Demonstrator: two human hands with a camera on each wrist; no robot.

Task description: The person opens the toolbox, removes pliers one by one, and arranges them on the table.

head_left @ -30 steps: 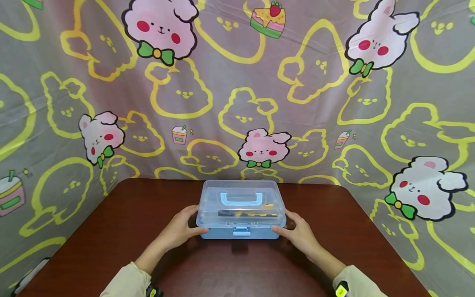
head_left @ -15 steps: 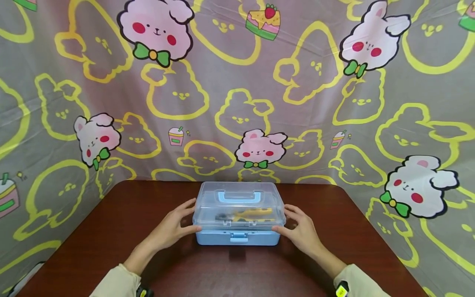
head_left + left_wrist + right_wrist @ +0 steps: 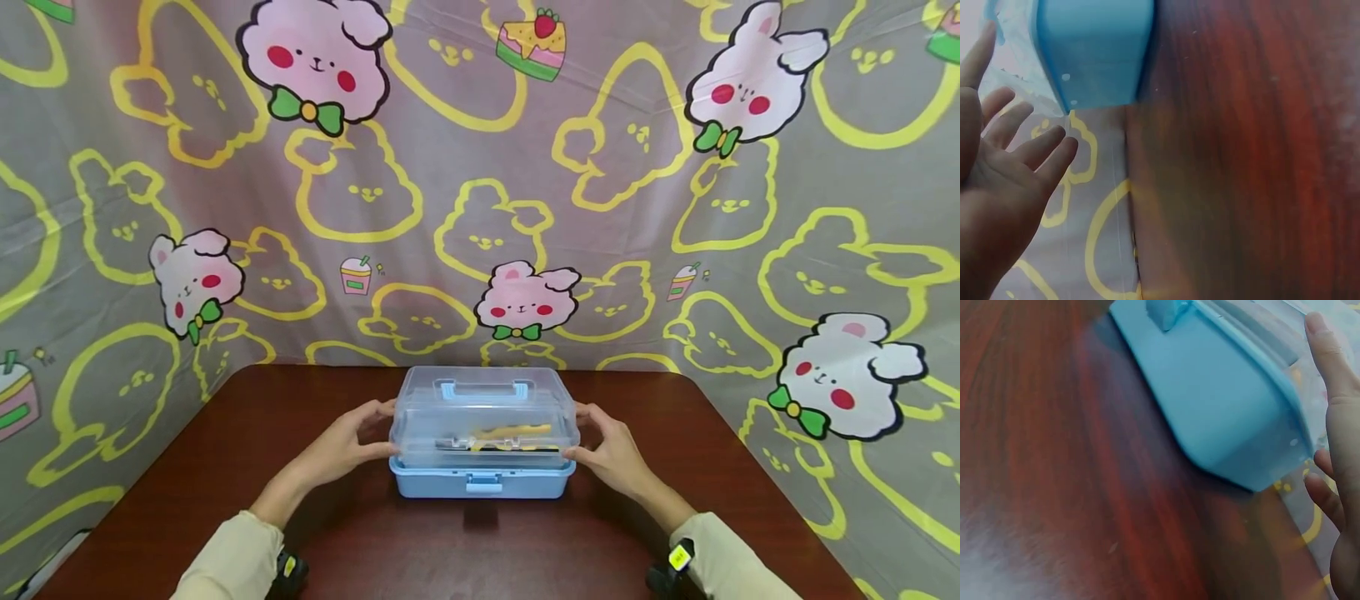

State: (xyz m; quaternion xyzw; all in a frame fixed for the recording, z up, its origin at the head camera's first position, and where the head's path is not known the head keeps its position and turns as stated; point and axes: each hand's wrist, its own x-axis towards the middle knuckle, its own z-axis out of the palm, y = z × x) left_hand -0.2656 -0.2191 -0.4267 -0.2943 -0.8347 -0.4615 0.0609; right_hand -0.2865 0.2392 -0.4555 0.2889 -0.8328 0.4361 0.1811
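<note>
A light-blue storage box (image 3: 427, 485) stands on the table, its clear lid (image 3: 487, 417) raised at the front and leaning back. Yellow and black items (image 3: 513, 433) show blurrily through the plastic. My left hand (image 3: 341, 446) holds the lid's left end, thumb at the front corner and fingers farther back. At the right end my right hand (image 3: 611, 446) holds it the same way. In the left wrist view the outer fingers (image 3: 1050, 156) are spread. The right wrist view shows the right thumb (image 3: 1330, 359) against the clear plastic. Some fingertips are hidden behind the lid.
The dark red-brown wooden table (image 3: 480, 558) has the box near its back edge. A printed cloth (image 3: 480, 125) hangs behind and to both sides. A blue latch (image 3: 483, 482) sits on the box's front, and a blue handle (image 3: 521, 390) tops the lid.
The lid was down on the box, then its front lifted. Now the gap above the base is wider and the lid leans farther back. Both hands have stayed at its ends.
</note>
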